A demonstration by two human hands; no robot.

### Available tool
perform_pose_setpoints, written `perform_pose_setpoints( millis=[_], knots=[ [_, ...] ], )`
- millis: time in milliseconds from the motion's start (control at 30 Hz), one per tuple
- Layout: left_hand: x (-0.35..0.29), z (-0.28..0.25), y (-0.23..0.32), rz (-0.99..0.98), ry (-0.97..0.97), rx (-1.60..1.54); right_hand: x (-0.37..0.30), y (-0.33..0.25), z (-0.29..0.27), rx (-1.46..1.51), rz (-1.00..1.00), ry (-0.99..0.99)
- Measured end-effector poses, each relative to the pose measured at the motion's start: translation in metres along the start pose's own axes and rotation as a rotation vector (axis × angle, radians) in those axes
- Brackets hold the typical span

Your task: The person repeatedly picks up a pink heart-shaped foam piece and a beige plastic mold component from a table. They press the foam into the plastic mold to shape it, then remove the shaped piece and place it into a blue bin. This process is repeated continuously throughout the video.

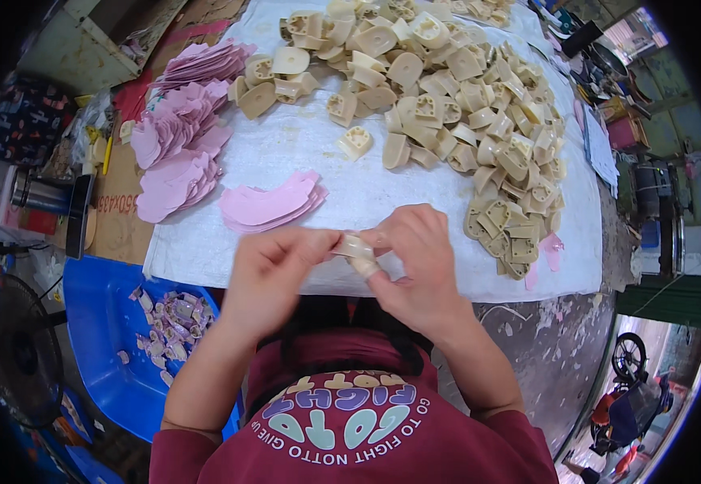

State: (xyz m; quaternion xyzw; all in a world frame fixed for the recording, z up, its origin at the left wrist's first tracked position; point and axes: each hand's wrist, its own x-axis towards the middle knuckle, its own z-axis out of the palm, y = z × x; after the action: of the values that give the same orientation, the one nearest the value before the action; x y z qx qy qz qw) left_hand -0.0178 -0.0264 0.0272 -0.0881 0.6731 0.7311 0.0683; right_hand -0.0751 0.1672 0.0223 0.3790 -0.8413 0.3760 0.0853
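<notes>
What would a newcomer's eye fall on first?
Probably the heap of cream moulded pieces across the far and right side of the white cloth, with stacks of pink cut-out sheets to its left. Centrally, the left hand and right hand hold a small pale piece. A blue tub sits lower left.

Open cloth [302, 145] between, pink stacks [177, 189] left, beige pile [487, 113] right

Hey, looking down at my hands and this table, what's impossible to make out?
All in the head view:
Held cream piece: partly covered by the left hand and right hand.
Cream heap: far end cut off by the top edge, lower pieces buried.
Blue tub: right part hidden behind the left forearm.
Tub pieces: details too small.
</notes>
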Motion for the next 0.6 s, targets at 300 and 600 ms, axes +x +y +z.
perform_pose_setpoints(
  millis=[300, 600],
  knots=[
    [0.012, -0.014, 0.010, -0.131, -0.318, -0.087, -0.002, -0.005, 0.006, 0.135, -0.094, -0.056],
    [0.010, -0.007, -0.022, -0.019, -0.015, -0.403, -0.004, -0.015, 0.009, 0.713, 0.685, -0.076]
  ],
)
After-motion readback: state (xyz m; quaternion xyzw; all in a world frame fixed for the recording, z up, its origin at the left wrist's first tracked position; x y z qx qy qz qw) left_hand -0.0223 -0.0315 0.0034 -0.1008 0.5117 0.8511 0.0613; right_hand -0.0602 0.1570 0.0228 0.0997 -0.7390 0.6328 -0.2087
